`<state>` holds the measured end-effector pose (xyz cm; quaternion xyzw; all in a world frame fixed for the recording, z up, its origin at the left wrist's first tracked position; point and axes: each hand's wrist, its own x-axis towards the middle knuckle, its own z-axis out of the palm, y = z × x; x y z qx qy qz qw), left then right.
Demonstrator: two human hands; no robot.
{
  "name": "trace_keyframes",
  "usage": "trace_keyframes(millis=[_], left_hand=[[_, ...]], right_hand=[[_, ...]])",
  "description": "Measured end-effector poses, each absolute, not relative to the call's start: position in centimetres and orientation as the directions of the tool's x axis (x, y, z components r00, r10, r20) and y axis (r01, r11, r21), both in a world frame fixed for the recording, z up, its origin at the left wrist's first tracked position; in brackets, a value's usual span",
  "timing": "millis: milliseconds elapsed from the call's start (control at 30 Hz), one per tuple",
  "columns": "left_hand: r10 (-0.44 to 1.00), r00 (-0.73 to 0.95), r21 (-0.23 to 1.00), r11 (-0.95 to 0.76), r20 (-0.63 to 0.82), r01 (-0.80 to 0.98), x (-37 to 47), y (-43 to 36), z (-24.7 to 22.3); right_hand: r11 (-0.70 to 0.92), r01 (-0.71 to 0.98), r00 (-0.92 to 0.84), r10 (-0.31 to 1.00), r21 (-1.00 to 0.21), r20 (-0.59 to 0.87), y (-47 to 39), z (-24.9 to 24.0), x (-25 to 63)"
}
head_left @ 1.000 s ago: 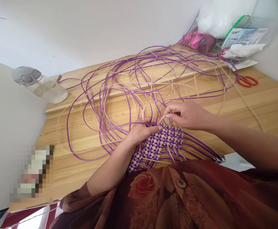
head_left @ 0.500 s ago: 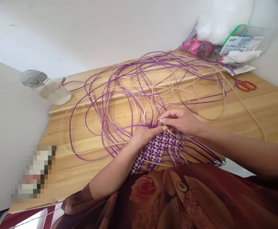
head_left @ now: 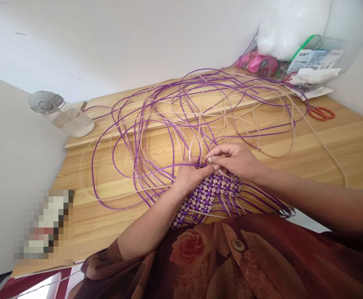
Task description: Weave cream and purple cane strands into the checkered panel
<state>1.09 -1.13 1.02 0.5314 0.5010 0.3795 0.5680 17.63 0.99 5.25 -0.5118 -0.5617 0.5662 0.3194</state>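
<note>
A woven piece in a purple and cream check [head_left: 204, 196] lies at the table's front edge, close to my body. My left hand [head_left: 191, 176] is closed on its far edge, thumb on top and fingers partly hidden beneath. Right beside it, my right hand [head_left: 231, 160] pinches a cream strip at that same edge with thumb and forefinger. The two thumbs almost meet. Long loose purple and cream strips [head_left: 144, 120] run from the weave and loop across the table beyond my hands. More purple strip ends [head_left: 259, 199] stick out toward my right.
Orange-handled scissors [head_left: 321, 113] lie at the right. A clear bottle with a grey lid [head_left: 61, 114] stands at the back left. Plastic bags [head_left: 293, 31] and pink bundles [head_left: 258, 63] fill the back right corner. A blurred-out flat object [head_left: 47, 224] rests at the left edge.
My right fingertips have shifted slightly left and closed down nearer my left thumb at the weave's edge. The camera view has moved slightly; the rest lies as before.
</note>
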Motion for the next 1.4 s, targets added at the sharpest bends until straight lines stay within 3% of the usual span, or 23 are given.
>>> trace_keyframes(millis=[233,533,700,800,967,1100,1167,1267,1400], left_hand=[[0.965,0.182,0.980,0.175,-0.189,0.093,1.3,-1.2,1.6],[0.975,0.129,0.976,0.163,-0.182,0.144,1.9,-1.5,1.3],[0.970,0.147,0.980,0.198,-0.195,-0.010,1.8,-1.4,1.0],[0.966,0.169,0.977,0.207,-0.195,-0.055,1.7,-1.4,1.1],[0.963,0.165,0.975,0.220,-0.214,-0.018,1.5,-1.2,0.8],[0.968,0.190,0.986,0.165,-0.163,0.005,1.3,-1.0,0.5],[0.968,0.199,0.988,0.152,-0.149,0.003,1.3,-1.0,0.6],[0.966,0.190,0.984,0.177,-0.172,-0.008,1.4,-1.1,0.9],[0.962,0.189,0.980,0.200,-0.195,-0.006,1.4,-1.1,1.0]], right_hand=[[-0.119,0.339,-0.242,0.947,-0.933,-0.209,-0.1,6.1,16.3],[0.012,0.337,-0.231,0.970,-0.942,-0.070,-0.9,4.3,15.7],[0.246,0.603,-0.325,0.945,-0.759,0.048,0.2,5.4,17.1],[0.343,0.652,-0.345,0.928,-0.676,0.139,1.0,6.0,18.3],[0.265,0.607,-0.337,0.940,-0.749,0.059,1.4,6.3,19.4],[-0.033,0.451,-0.326,0.924,-0.892,-0.200,1.4,6.2,18.6],[-0.122,0.376,-0.316,0.915,-0.919,-0.251,1.4,6.0,18.1],[-0.069,0.352,-0.335,0.922,-0.934,-0.194,1.3,5.6,17.7],[0.087,0.450,-0.345,0.935,-0.889,-0.083,1.2,5.5,17.7]])
